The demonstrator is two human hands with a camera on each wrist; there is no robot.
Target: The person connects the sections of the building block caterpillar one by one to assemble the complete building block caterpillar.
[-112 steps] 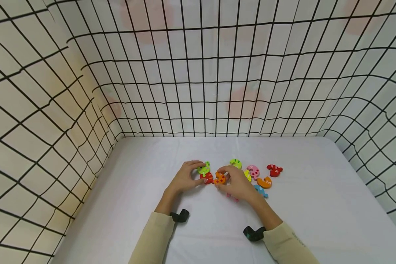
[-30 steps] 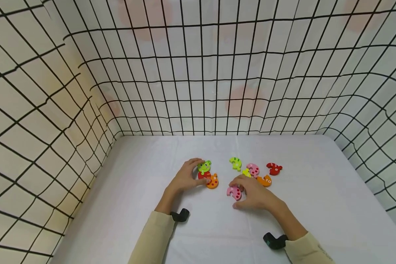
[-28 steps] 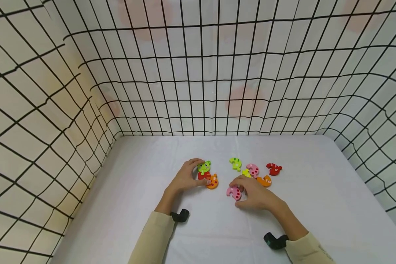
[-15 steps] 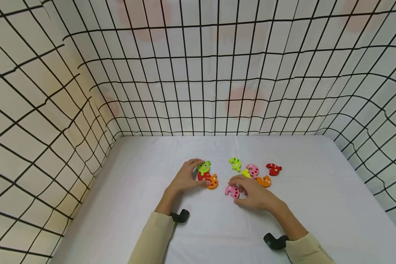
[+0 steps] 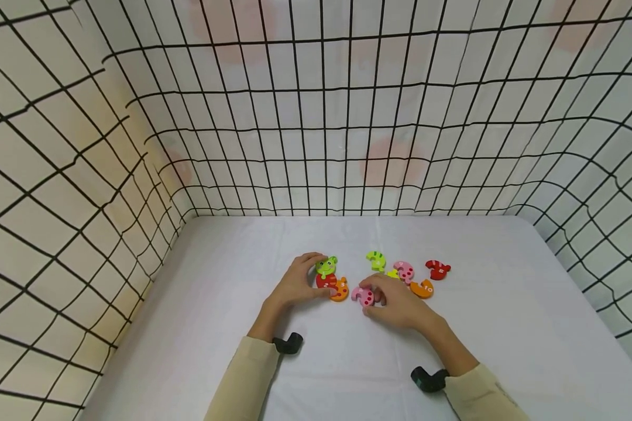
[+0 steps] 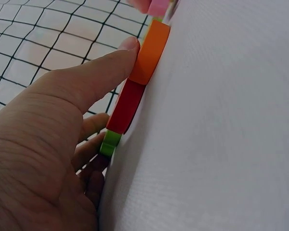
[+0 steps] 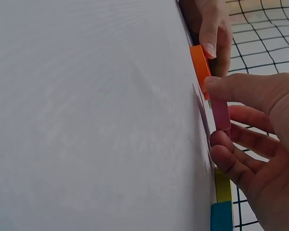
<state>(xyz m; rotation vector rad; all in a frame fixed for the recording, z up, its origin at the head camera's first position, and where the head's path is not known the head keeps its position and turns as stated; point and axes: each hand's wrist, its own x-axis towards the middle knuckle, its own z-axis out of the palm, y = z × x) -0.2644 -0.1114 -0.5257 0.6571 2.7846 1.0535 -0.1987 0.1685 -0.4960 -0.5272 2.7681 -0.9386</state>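
Nearest to us, two sleeves [image 5: 242, 380] run off the bottom edge, below the green face [image 5: 325, 267] that we take as landmark; a black device [image 5: 289, 344] sits at the left wrist, and its twin [image 5: 429, 380] at the right. The right hand [image 5: 397, 301], right of the green face and nearer, pinches the pink piece [image 5: 367, 296] between thumb and fingers. That piece is a thick, open curve with darker dots; its back end is hidden by fingers, its digit too small for us to read. We cannot tell whether it touches the bench [image 5: 342, 368].

The left hand [image 5: 295, 283], left of the green face, has thumb and fingers spread apart, fingertips at the face's edge and thumb over the orange piece [image 5: 343, 287], partly covering it. The red piece [image 5: 323, 279] links the two, directly below the face.

Right of the green face, the right hand hides a blue piece [image 7: 222, 216] from the head view, and the right wrist view cuts it off. Beyond that hand lie a second orange piece [image 5: 422, 289], a half-hidden yellow piece [image 5: 392, 273], a second pink piece [image 5: 406, 272], a second red piece [image 5: 438, 270] and a lime piece [image 5: 377, 261]. Behind the face stands black mesh [image 5: 323, 128], cropped above.
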